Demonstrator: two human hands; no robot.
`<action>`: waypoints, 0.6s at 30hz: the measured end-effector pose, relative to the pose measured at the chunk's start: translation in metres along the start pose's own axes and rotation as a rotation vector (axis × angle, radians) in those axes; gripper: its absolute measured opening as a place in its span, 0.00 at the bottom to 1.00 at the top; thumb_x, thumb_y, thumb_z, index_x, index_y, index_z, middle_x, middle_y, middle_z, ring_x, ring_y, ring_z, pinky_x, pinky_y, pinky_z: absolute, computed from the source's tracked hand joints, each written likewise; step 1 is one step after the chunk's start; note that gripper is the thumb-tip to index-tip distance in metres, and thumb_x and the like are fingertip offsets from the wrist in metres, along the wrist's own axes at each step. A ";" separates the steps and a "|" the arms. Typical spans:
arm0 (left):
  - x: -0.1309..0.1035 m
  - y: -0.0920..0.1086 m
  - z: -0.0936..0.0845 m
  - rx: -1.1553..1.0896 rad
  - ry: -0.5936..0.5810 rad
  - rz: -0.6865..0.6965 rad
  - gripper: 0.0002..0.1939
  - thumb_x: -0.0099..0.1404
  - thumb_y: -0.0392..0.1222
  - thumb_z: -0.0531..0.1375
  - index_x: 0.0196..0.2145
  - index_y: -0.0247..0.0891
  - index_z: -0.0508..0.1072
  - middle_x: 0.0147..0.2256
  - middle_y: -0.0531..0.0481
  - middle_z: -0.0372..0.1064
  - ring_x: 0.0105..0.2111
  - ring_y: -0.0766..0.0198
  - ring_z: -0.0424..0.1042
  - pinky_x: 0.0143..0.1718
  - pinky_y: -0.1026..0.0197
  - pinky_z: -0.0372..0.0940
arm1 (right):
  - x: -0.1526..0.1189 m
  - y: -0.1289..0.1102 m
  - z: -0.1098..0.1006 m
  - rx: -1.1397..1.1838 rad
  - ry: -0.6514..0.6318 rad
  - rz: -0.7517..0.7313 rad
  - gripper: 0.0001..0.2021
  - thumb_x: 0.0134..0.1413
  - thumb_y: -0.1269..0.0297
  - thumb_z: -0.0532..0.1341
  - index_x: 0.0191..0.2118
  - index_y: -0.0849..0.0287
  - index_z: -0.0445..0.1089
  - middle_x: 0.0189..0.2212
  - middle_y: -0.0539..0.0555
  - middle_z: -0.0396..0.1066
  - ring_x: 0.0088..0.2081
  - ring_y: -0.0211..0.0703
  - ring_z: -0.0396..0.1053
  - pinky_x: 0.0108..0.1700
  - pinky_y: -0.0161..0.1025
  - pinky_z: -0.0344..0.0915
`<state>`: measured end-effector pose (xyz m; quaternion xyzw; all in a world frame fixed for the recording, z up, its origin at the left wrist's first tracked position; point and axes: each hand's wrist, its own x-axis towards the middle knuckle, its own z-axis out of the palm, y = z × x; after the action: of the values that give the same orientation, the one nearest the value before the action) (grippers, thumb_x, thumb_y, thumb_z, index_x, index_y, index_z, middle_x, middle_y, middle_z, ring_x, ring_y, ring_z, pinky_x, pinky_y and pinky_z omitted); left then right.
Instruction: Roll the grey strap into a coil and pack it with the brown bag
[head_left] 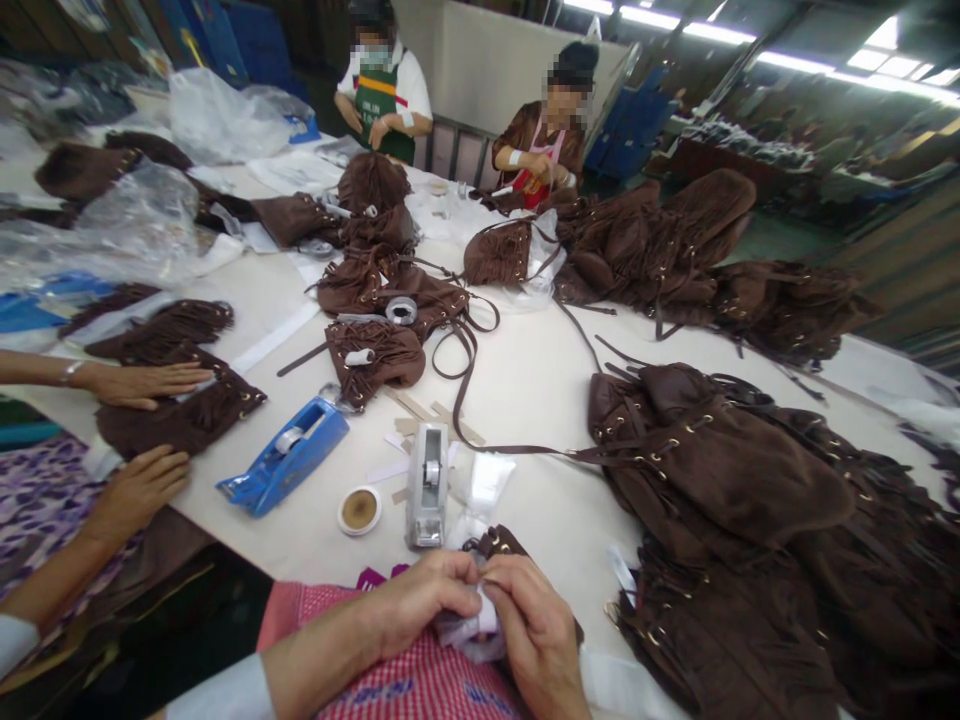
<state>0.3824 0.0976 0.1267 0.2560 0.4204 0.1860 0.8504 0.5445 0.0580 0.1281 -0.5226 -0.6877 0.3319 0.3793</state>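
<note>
My left hand and my right hand meet at the table's near edge, fingers pinched. Between them they grip a bunched piece of thin white wrapping, partly hidden by the fingers. Part of a dark brown bag with a metal eyelet shows just behind the hands; how the wrapping joins it is hidden. A grey tape dispenser stands just beyond my left hand, beside a folded translucent white sheet. To its left is a small round dish with brownish contents.
A blue tape dispenser lies left of the dish. Farther left, a co-worker's hands rest on a fringed brown bag. Brown bags are heaped at right. Two people stand across the table; straps trail over it.
</note>
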 end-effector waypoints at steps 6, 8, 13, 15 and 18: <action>0.002 -0.008 0.002 -0.021 0.063 0.020 0.10 0.42 0.39 0.60 0.26 0.37 0.66 0.21 0.57 0.60 0.23 0.67 0.60 0.27 0.63 0.51 | 0.005 0.001 -0.007 0.001 -0.078 -0.057 0.11 0.63 0.73 0.55 0.38 0.53 0.73 0.36 0.53 0.76 0.40 0.44 0.74 0.41 0.38 0.69; 0.003 -0.009 0.001 -0.017 0.071 0.015 0.10 0.41 0.38 0.59 0.25 0.37 0.65 0.21 0.57 0.60 0.23 0.68 0.58 0.26 0.64 0.50 | 0.005 0.000 -0.010 0.015 -0.106 -0.089 0.11 0.63 0.75 0.55 0.39 0.53 0.73 0.37 0.52 0.76 0.40 0.43 0.74 0.42 0.38 0.69; -0.005 -0.001 -0.002 0.037 -0.042 -0.004 0.14 0.43 0.39 0.61 0.31 0.37 0.66 0.23 0.59 0.60 0.23 0.69 0.55 0.27 0.64 0.49 | -0.005 -0.001 -0.008 -0.014 -0.088 -0.109 0.12 0.62 0.76 0.55 0.41 0.52 0.72 0.38 0.52 0.76 0.41 0.42 0.73 0.43 0.36 0.69; -0.011 0.007 -0.003 0.125 -0.087 0.048 0.15 0.48 0.39 0.62 0.36 0.37 0.67 0.25 0.59 0.60 0.26 0.68 0.56 0.29 0.64 0.50 | -0.009 0.000 -0.003 -0.024 0.006 -0.076 0.12 0.62 0.77 0.55 0.40 0.53 0.71 0.38 0.51 0.75 0.40 0.41 0.73 0.43 0.35 0.68; -0.020 0.014 -0.002 0.387 -0.089 0.164 0.16 0.51 0.36 0.63 0.38 0.39 0.66 0.31 0.59 0.61 0.33 0.66 0.59 0.34 0.64 0.53 | -0.011 0.002 0.003 -0.041 0.123 -0.032 0.12 0.62 0.77 0.54 0.39 0.53 0.70 0.38 0.51 0.74 0.40 0.41 0.72 0.43 0.35 0.68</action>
<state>0.3674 0.0992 0.1463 0.4558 0.3880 0.1587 0.7852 0.5445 0.0475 0.1226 -0.5385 -0.6782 0.2789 0.4151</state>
